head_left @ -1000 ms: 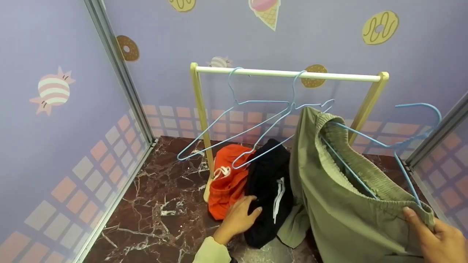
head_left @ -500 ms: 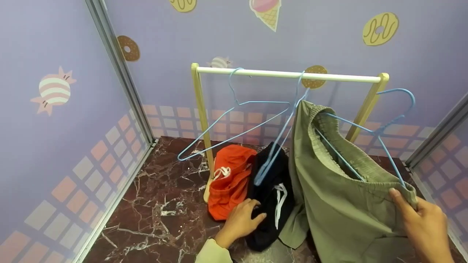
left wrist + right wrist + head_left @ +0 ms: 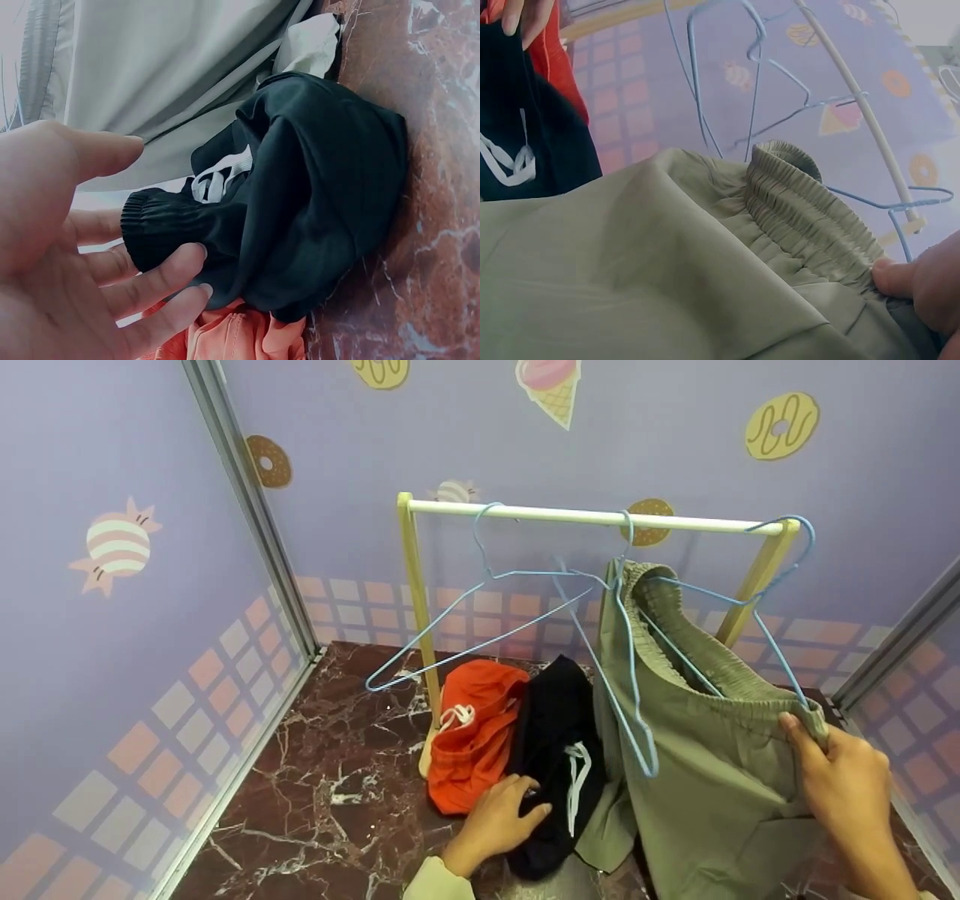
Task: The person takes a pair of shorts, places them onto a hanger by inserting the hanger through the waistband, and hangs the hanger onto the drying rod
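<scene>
Hands: two, the nearest things in the scene.
Right hand (image 3: 851,780): grip grasping the waistband at its right corner, thumb outside; the other fingertips are hidden by cloth.
Left hand (image 3: 499,819): grip released, fingers loosely curved at the black waistband, which hides part of them; whether they press the cloth I cannot tell.
Sleeves: one pale cuff (image 3: 439,883) at the left wrist, cut off below; the other barely enters.
Garments: three.
Green garment (image 3: 705,780): right, near, raised, its elastic waistband gaping; the lower part runs out of the frame.
Black garment (image 3: 556,757): centre, bunched on the counter (image 3: 337,825), with one white drawstring (image 3: 575,787).
Orange garment (image 3: 480,735): left of the black, its near edge partly behind the left hand.
Hangers: three, all blue.
Right hanger (image 3: 778,656): inside the green waistband, partly hidden; whether its hook touches the rack is unclear.
Middle hanger (image 3: 632,660): on the rod, turned edgeways, slightly blurred, overlapping the green cloth.
Left hanger (image 3: 487,573): on the rod, fully seen.
Rack (image 3: 555,514): one white rod, two wooden uprights; the right foot is hidden behind green cloth.
Far wall (image 3: 352,525): one ice-cream cone, cut off above.
</scene>
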Motion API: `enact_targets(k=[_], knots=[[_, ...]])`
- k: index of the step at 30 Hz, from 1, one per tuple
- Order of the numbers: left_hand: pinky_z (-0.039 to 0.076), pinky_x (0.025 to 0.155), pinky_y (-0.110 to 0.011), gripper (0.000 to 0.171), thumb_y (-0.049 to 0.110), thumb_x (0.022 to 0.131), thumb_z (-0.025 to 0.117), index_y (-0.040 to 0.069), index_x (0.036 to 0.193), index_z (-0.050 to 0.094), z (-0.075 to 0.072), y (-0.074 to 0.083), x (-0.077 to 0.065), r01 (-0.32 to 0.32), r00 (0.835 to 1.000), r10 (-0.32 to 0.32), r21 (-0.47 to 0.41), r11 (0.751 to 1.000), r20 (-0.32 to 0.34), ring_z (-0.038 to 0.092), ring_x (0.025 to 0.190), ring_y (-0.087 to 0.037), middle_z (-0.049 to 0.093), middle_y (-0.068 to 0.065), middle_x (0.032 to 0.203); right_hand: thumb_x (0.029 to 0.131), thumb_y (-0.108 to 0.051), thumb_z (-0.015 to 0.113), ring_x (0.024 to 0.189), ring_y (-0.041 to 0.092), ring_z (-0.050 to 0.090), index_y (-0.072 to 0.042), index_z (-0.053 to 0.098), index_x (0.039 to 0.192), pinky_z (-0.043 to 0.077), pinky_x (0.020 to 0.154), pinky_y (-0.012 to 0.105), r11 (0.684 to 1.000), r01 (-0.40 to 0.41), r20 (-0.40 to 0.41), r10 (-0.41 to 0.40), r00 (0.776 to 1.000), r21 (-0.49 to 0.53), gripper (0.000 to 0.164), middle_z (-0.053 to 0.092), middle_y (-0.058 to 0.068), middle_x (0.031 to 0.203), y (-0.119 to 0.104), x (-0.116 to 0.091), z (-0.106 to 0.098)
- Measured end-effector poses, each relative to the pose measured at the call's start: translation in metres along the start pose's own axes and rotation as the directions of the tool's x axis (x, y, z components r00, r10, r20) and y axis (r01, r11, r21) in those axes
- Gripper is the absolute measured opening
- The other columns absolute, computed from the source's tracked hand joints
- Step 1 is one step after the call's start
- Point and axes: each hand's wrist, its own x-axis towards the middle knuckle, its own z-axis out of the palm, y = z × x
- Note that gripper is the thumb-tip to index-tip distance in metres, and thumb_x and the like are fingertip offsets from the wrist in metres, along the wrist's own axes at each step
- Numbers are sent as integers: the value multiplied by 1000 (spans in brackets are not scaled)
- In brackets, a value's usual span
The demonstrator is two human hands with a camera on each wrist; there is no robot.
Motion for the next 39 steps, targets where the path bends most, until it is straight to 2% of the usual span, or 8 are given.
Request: enact_targets(k=[5, 15, 21, 28, 31, 34, 37, 39], knots=[[47, 70, -31, 34, 43, 84, 60, 15, 105, 61, 0, 2, -1, -5, 1000, 5, 6, 1000, -6, 59, 84, -15, 59, 3, 91, 91, -45, 49, 61, 39, 50, -8, 39, 51, 34, 56, 47, 999, 44, -15, -44, 999, -26, 55, 47, 13, 53, -8, 11, 1], [48, 72, -29, 31, 31, 81, 66, 15, 107, 61, -4, 9, -2, -53, 997, 53, 3, 999, -55, 60, 85, -15, 60, 3, 96, 91, -45, 48, 72, 52, 53, -8, 44, 54, 35, 56, 52, 997, 66, 11, -66, 998, -42, 53, 55, 23, 65, -9, 21, 4], [48, 75, -30, 29, 26, 81, 65, 16, 108, 61, -8, 14, -1, -79, 996, 78, -11, 997, -46, 61, 88, -15, 59, 4, 97, 92, -45, 45, 81, 58, 51, -6, 48, 59, 35, 56, 54, 996, 69, 49, -66, 997, -62, 52, 60, 31, 78, -7, 21, 10], [49, 78, -31, 28, 19, 81, 65, 15, 109, 61, -10, 17, -1, -100, 993, 99, -21, 995, -69, 61, 90, -16, 60, 4, 98, 92, -43, 46, 74, 54, 54, -5, 50, 65, 36, 54, 52, 997, 62, 79, -57, 995, -55, 46, 60, 27, 76, -4, 16, 14], [49, 78, -31, 29, 18, 80, 65, 16, 109, 61, -11, 19, -1, -108, 990, 105, -30, 994, -97, 62, 90, -16, 61, 3, 98, 91, -41, 50, 77, 55, 54, -3, 55, 77, 36, 54, 53, 996, 73, 65, -70, 995, -44, 41, 61, 28, 80, -4, 13, 15], [48, 79, -31, 29, 17, 79, 65, 16, 108, 61, -12, 22, -1, -117, 986, 108, -65, 991, -125, 61, 91, -15, 62, 3, 99, 88, -41, 55, 82, 56, 53, -2, 59, 104, 37, 56, 56, 997, 75, 47, -73, 996, -30, 42, 61, 31, 94, -6, 8, 15], [48, 79, -30, 30, 15, 79, 65, 16, 108, 61, -13, 23, 0, -131, 981, 114, -105, 986, -154, 61, 91, -13, 63, 3, 98, 86, -42, 59, 87, 56, 52, -5, 49, 127, 38, 61, 57, 998, 64, 32, -64, 997, -9, 56, 59, 32, 105, -10, 2, 14], [48, 79, -28, 30, 14, 78, 65, 15, 108, 61, -12, 24, 1, -144, 976, 122, -119, 982, -178, 60, 90, -11, 63, 3, 97, 85, -39, 61, 93, 54, 51, -3, 43, 132, 38, 68, 58, 997, 74, 20, -75, 997, 26, 63, 56, 31, 111, -13, 0, 14]])
